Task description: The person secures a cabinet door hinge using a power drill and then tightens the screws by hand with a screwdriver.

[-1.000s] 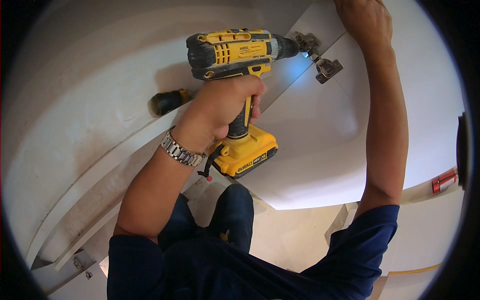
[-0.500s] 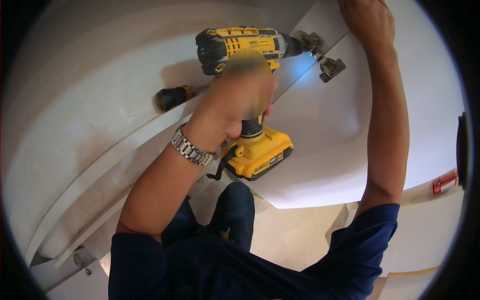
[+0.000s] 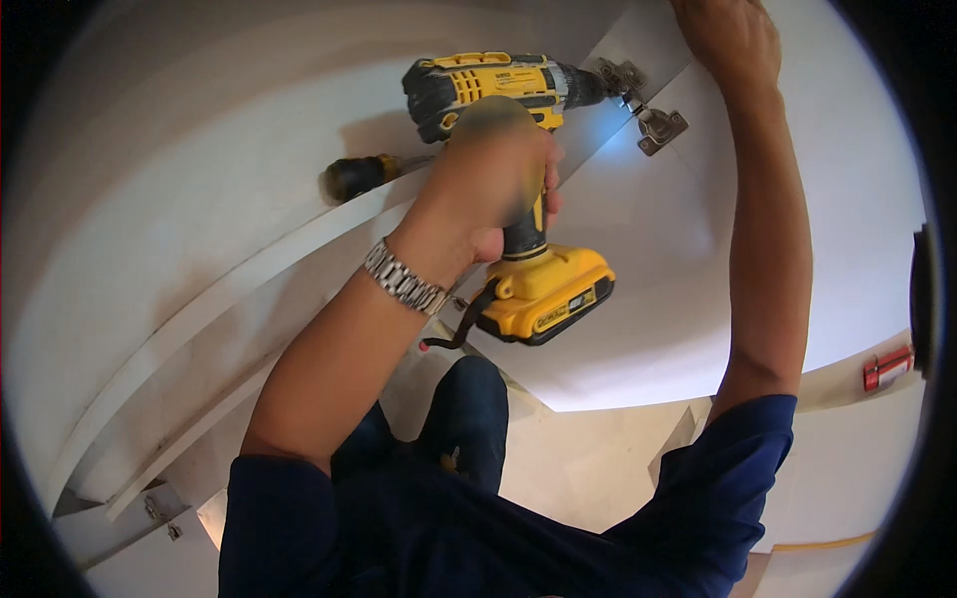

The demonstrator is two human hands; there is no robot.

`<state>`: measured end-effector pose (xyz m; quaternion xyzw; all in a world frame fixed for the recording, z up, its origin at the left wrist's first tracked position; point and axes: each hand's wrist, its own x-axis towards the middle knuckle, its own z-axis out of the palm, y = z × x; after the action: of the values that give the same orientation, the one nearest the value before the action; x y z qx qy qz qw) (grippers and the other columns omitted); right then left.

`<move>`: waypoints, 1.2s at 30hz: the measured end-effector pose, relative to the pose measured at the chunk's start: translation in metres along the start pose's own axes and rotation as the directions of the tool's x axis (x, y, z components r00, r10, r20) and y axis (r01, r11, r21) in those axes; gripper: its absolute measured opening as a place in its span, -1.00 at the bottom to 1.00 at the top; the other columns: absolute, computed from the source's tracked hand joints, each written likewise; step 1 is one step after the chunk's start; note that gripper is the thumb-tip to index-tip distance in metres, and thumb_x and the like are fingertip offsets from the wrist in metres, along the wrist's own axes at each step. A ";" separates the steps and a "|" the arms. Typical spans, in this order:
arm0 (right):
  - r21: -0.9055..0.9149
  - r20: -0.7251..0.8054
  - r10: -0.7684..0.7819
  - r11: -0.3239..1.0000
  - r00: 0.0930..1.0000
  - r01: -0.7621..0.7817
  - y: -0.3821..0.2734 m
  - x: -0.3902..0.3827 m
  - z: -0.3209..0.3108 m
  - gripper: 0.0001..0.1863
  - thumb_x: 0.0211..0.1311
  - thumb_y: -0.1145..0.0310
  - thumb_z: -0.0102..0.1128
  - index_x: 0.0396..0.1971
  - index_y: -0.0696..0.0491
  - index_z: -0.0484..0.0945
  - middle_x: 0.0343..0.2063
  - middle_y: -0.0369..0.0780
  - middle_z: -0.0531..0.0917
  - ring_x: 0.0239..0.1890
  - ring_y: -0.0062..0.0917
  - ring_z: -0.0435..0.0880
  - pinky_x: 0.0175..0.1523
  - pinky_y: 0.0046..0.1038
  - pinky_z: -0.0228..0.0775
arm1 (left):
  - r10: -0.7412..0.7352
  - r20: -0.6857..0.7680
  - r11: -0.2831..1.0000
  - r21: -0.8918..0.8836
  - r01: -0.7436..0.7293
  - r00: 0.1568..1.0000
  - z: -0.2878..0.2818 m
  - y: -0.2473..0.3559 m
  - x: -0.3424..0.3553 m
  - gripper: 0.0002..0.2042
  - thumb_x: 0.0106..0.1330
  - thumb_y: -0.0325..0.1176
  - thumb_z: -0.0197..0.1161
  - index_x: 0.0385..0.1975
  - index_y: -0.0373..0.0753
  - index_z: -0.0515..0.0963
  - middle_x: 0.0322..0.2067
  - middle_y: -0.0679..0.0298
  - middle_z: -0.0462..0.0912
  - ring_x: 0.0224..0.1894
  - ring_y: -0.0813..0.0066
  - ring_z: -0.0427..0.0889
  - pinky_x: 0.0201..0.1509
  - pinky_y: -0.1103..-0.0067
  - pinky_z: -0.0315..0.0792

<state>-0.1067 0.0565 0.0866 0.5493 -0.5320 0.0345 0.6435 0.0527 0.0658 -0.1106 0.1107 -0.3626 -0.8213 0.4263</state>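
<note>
My left hand [image 3: 488, 179], partly blurred, is wrapped round the handle of a yellow-and-black cordless drill [image 3: 503, 80]. Its chuck points at a metal hinge [image 3: 620, 82], where a blue-white light shines; whether the tip touches it cannot be seen. The hinge joins a white cabinet panel [image 3: 598, 40] and a white door [image 3: 658, 279], with its cup plate [image 3: 661, 132] on the door. My right hand [image 3: 728, 30] rests high on the door at the top of the picture, its fingers cut off or hidden. A black-and-yellow screwdriver [image 3: 354, 177] lies behind the drill along a ledge.
White curved-looking ledges [image 3: 209, 309] run down the left, with more small hinges [image 3: 159, 508] at lower left. A red object [image 3: 887, 367] and a dark shape [image 3: 919, 289] sit at the right rim. My knees [image 3: 464, 409] are below, above the pale floor [image 3: 568, 458].
My left hand and the drill have shifted to the right, the battery end swinging further right while the chuck stays at the hinge. My right hand has hardly moved.
</note>
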 end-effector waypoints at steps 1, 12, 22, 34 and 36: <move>-0.007 0.016 0.038 0.999 0.999 -0.038 -0.006 -0.001 -0.003 -0.41 0.30 -0.17 -0.02 -0.57 0.07 0.64 -0.57 -0.12 0.68 -0.48 -0.20 0.66 -0.24 -0.28 0.50 | -0.063 -0.013 0.995 -0.076 0.062 0.998 0.000 0.001 0.001 -0.86 0.14 -0.42 0.26 -0.36 -0.28 0.48 -0.59 0.28 0.51 -0.59 0.45 0.54 -0.50 0.50 0.47; 0.018 -0.042 -0.167 0.986 0.985 0.168 0.019 0.004 0.024 -0.47 0.35 -0.15 -0.09 -0.55 -0.03 0.62 -0.65 -0.19 0.64 -0.57 -0.21 0.61 -0.29 -0.33 0.50 | 0.040 0.010 0.990 0.134 -0.041 0.999 -0.007 -0.035 -0.060 -0.91 0.19 -0.42 0.24 -0.41 -0.28 0.50 -0.58 0.27 0.51 -0.61 0.48 0.52 -0.52 0.54 0.47; 0.125 0.033 -0.113 0.986 0.993 0.108 0.017 0.009 0.012 -0.44 0.30 -0.23 -0.07 -0.47 -0.05 0.67 -0.60 -0.19 0.67 -0.49 -0.19 0.64 -0.23 -0.25 0.50 | 0.283 0.422 0.592 0.630 -0.503 0.862 -0.068 -0.128 -0.129 -0.67 0.27 -0.29 0.29 0.00 -0.24 0.54 -0.02 0.19 0.65 0.00 0.39 0.63 0.06 0.48 0.49; 0.114 0.621 0.002 0.989 0.783 -0.093 0.015 0.027 -0.027 -0.39 0.26 -0.24 -0.01 -0.38 0.08 0.67 -0.46 -0.12 0.69 -0.32 -0.23 0.67 -0.11 -0.21 0.47 | -0.297 0.332 0.777 0.629 0.025 0.895 -0.046 -0.097 -0.132 -0.62 0.16 -0.28 0.45 -0.04 -0.19 0.59 -0.10 0.20 0.69 -0.07 0.49 0.66 0.02 0.50 0.54; 0.241 0.465 -0.140 0.970 0.874 0.027 0.025 0.021 -0.001 -0.39 0.26 -0.24 -0.03 -0.51 0.03 0.68 -0.57 -0.14 0.68 -0.45 -0.21 0.66 -0.22 -0.22 0.48 | -0.357 0.307 0.782 0.615 0.102 0.882 -0.029 -0.077 -0.132 -0.62 0.14 -0.27 0.46 -0.04 -0.19 0.59 -0.09 0.20 0.69 -0.07 0.48 0.66 0.03 0.50 0.53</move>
<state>-0.1126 0.0563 0.1184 0.6329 -0.6427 -0.0698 0.4260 0.0999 0.1828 -0.2006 0.1067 -0.6599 -0.7214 0.1808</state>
